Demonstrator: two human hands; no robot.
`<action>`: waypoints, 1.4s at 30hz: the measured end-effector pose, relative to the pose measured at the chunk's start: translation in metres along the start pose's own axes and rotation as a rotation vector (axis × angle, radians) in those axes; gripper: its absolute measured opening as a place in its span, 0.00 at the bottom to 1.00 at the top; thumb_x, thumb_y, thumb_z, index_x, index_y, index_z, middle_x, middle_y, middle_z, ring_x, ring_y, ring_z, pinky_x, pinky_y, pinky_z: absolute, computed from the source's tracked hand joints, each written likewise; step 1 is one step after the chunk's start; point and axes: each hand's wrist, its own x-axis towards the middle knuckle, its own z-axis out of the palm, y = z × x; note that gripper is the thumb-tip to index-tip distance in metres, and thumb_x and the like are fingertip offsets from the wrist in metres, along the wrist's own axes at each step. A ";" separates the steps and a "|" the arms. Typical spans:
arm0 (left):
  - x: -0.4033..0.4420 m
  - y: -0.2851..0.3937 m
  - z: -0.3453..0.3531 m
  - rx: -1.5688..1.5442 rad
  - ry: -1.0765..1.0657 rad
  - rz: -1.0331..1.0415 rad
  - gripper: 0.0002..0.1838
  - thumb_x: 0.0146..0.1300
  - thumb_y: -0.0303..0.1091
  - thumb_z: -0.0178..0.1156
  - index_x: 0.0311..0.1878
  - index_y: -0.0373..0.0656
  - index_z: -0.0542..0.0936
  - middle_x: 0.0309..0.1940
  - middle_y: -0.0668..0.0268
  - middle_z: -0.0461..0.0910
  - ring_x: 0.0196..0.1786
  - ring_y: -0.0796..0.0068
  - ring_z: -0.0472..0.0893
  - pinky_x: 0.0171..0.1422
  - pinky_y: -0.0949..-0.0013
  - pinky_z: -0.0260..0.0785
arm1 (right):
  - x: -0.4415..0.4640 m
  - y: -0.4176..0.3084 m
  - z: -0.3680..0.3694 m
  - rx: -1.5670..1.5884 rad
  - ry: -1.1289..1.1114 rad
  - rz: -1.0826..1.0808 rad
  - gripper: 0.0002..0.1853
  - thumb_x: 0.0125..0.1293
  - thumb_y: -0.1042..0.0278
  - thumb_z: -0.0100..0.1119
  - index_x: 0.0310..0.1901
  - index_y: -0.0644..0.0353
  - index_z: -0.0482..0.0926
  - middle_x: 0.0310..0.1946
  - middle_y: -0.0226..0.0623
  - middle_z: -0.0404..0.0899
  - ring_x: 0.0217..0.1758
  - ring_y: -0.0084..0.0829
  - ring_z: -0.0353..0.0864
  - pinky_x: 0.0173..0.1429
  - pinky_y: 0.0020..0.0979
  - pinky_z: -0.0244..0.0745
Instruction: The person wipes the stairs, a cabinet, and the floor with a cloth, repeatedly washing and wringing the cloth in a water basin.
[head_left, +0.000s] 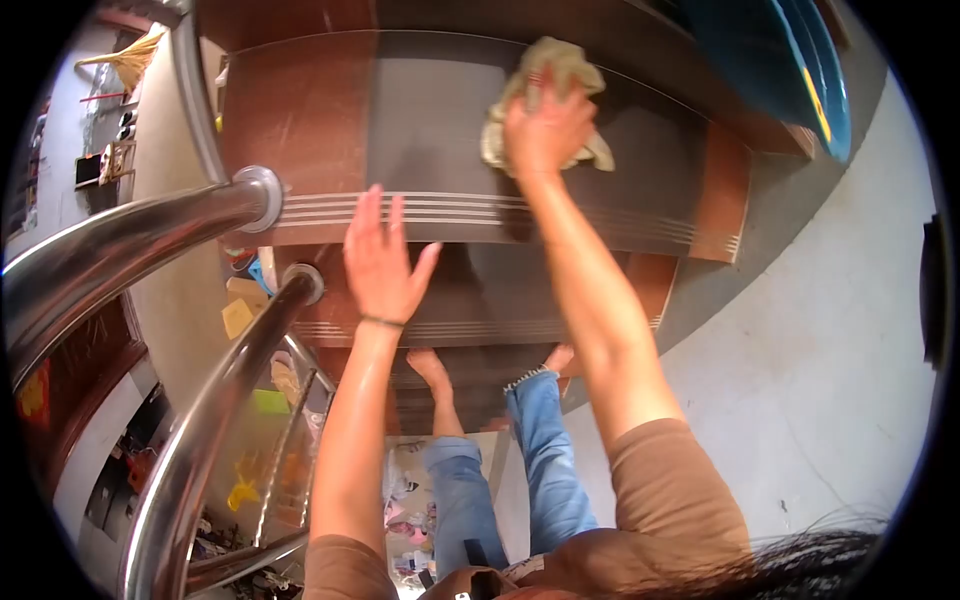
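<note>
Item 1: cloth (562, 56), pale yellow, crumpled; lies between 12 and 1 o'clock on the stair tread (435, 110), beneath the right hand.

Item 2: right hand (548, 122), palm down on the cloth, arm extended; whether the fingers pinch the fabric or only press it cannot be told. The straight reach probably lets body weight bear on the cloth.

Item 3: left hand (385, 270), between 9 and 10 o'clock, near centre; fingers apart, nothing held, dark band (382, 322) at the wrist. It lies over the tread's striped edge (440, 210), perhaps for balance; contact cannot be confirmed.

Item 4: metal handrail (130, 240), at 9 to 10 o'clock, ungripped; presumably fixed there to guard the open side.

Item 5: blue tub (770, 60), at 2 o'clock, partly cut off by the view; likely set higher to leave this tread free for the hands.

Item 6: straw broom (140, 62), at 10 o'clock, well apart.

Markings: yellow patch (815, 100) on the tub, illegible; no brand or writing readable.
</note>
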 end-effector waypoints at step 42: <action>-0.242 0.063 -0.070 -0.433 -0.427 -0.224 0.41 0.56 0.38 0.69 0.72 0.36 0.66 0.74 0.48 0.61 0.77 0.41 0.58 0.77 0.48 0.56 | -0.090 0.130 -0.046 -0.032 0.055 -0.021 0.33 0.55 0.47 0.71 0.63 0.48 0.79 0.68 0.47 0.71 0.61 0.53 0.72 0.64 0.50 0.69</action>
